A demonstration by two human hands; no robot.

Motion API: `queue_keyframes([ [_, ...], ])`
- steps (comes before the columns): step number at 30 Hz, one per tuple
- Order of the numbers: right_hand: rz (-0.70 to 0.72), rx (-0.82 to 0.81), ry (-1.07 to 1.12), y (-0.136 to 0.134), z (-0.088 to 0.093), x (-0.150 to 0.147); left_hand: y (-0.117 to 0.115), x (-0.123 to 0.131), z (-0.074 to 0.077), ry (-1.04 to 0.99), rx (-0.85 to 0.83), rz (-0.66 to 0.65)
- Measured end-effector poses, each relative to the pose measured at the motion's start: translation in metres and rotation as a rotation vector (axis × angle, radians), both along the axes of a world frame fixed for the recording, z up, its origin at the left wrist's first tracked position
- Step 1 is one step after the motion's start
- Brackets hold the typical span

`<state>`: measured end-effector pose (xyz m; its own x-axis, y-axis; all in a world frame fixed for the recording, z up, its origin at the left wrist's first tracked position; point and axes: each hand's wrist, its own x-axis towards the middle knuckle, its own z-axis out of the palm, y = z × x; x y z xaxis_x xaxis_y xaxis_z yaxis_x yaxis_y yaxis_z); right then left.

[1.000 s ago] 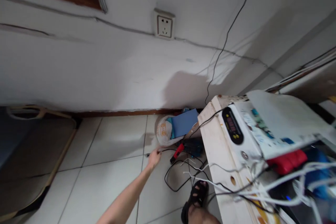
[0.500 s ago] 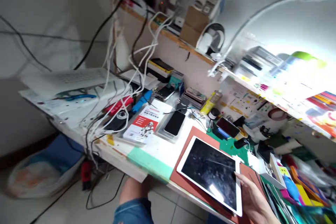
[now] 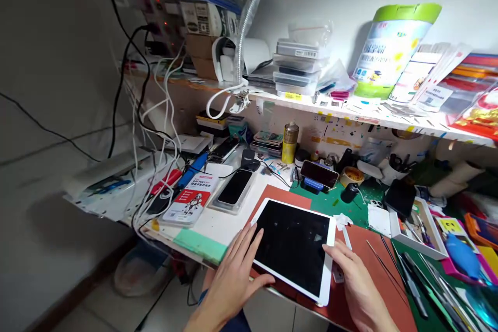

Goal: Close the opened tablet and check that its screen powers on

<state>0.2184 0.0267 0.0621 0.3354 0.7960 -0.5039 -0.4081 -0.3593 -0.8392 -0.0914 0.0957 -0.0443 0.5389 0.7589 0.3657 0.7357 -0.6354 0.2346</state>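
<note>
We have the tablet (image 3: 293,246) lying flat, dark screen up, on a reddish-brown mat (image 3: 373,275) at the near edge of the table (image 3: 218,225). Our left hand (image 3: 231,282) lies open against its left edge, fingers spread and straight. Our right hand (image 3: 356,282) is also unclenched, its fingertips touching the tablet's near right edge. Neither hand closes around it. Just left of the tablet a dark phone (image 3: 234,187) lies in a clear tray, beside a red-and-white booklet (image 3: 189,199). Beyond it lies a green mat (image 3: 342,207), with a yellow can (image 3: 290,141) farther back. Above, a shelf (image 3: 350,109) carries a green-lidded tin (image 3: 391,49).
</note>
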Motion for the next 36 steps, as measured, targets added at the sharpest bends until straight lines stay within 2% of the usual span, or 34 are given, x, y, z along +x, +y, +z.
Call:
queue_keyframes([
  [3, -0.026, 0.004, 0.052, 0.002, -0.002, 0.001, 0.001, -0.003, -0.007, 0.027, -0.037, -0.017],
  [9, -0.049, 0.029, 0.239, 0.001, 0.005, -0.018, -0.006, 0.001, -0.006, 0.038, -0.032, 0.019],
  [14, -0.185, 0.081, 0.269, 0.003, -0.006, -0.044, -0.005, 0.003, -0.009, 0.001, 0.061, 0.033],
  [18, -0.241, 0.141, 0.27, 0.004, -0.014, -0.054, 0.0, -0.001, -0.009, -0.033, 0.109, 0.008],
  [23, -0.252, 0.185, 0.315, 0.004, -0.015, -0.057, 0.007, -0.003, -0.009, -0.06, 0.099, 0.029],
  [27, -0.261, 0.199, 0.346, 0.002, -0.022, -0.056, 0.004, 0.0, -0.006, -0.04, 0.07, 0.063],
  [36, -0.22, 0.034, 0.321, -0.008, -0.04, -0.042, -0.004, 0.002, -0.005, -0.013, -0.021, 0.142],
])
